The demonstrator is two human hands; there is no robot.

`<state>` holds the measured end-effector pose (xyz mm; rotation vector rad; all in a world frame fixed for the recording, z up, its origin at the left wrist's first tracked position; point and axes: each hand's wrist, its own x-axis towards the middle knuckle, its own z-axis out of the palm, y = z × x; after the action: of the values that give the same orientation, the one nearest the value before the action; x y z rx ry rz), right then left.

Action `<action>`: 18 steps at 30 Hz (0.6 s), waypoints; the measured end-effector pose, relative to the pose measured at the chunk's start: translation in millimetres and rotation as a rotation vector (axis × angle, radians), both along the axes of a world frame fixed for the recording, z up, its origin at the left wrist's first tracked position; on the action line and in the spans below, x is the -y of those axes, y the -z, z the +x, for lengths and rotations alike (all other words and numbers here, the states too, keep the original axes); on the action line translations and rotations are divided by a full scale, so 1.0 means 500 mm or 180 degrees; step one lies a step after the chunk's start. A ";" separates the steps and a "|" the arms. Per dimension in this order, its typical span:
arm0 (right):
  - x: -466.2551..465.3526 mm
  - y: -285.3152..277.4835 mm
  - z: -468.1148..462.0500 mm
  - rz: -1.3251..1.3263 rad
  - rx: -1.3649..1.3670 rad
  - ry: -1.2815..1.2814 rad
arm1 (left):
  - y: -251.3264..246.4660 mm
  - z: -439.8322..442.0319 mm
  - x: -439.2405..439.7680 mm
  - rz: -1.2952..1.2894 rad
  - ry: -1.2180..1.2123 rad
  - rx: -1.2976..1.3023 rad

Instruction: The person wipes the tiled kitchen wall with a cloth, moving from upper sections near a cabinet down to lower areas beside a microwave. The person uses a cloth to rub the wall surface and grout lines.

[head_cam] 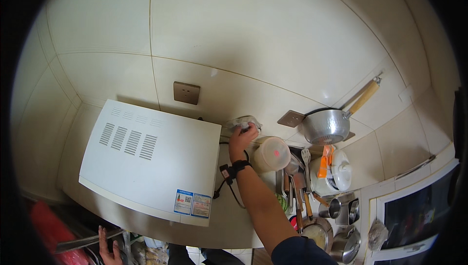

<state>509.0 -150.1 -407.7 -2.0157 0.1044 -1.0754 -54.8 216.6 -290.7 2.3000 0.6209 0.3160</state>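
Note:
My right hand [244, 137] reaches to the back of the counter, by the tiled wall, with its fingers closed on a crumpled translucent plastic bag [234, 122]. A black strap with a small device [228, 173] is around that wrist. Left of the arm stands a white microwave oven [153, 162] with vent slots and labels. A lidded plastic container [274, 153] is just right of the hand. At the lower left, my left hand [109, 248] is raised with fingers apart, beside the edge of a dark flat thing; its lower part is cut off by the frame.
Wall sockets [186, 93] are above the microwave. A metal saucepan [325, 126] hangs on the wall. Spatulas and other utensils [299, 188], a white lidded pot [342, 170] and steel containers [342, 208] crowd the right side. A black cable [236, 197] lies on the counter. Red plastic [45, 224] is at lower left.

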 end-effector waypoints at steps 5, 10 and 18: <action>-0.058 -0.004 0.011 0.3452 -0.1018 -0.0012 | -0.014 -0.020 0.013 0.0036 0.0025 -0.0039; 0.123 0.283 0.113 0.3321 -0.1695 -0.0650 | -0.017 0.010 -0.011 -0.0017 0.0152 -0.0093; 0.032 0.000 0.073 0.4111 -0.1445 0.0394 | -0.054 -0.045 0.032 -0.0357 -0.0320 -0.0372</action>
<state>545.7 -166.3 -407.9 -1.0001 0.9124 -0.3512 -77.5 200.8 -263.6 2.1953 0.7946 0.1896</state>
